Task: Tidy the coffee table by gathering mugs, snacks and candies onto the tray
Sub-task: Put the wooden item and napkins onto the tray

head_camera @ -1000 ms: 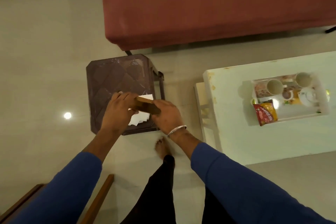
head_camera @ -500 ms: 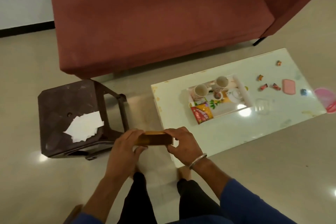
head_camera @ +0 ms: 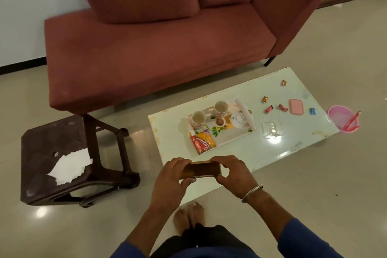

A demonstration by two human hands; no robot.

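- Both hands, left hand [head_camera: 170, 176] and right hand [head_camera: 232, 174], are gripping a brown box [head_camera: 200, 170] by its ends, likely steadying it level.
- Candies [head_camera: 269, 109] are lying outside the tray [head_camera: 245, 131], not yet gathered.

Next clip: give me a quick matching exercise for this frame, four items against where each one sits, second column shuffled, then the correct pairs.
Things:
1. red snack packet
2. white paper pieces
3. brown box
4. pink bucket

Places:
A. held between the left hand and the right hand
B. on the floor past the far right end of the coffee table
C. at the near left corner of the tray
D. on top of the dark stool

Pairs: 1-C, 2-D, 3-A, 4-B
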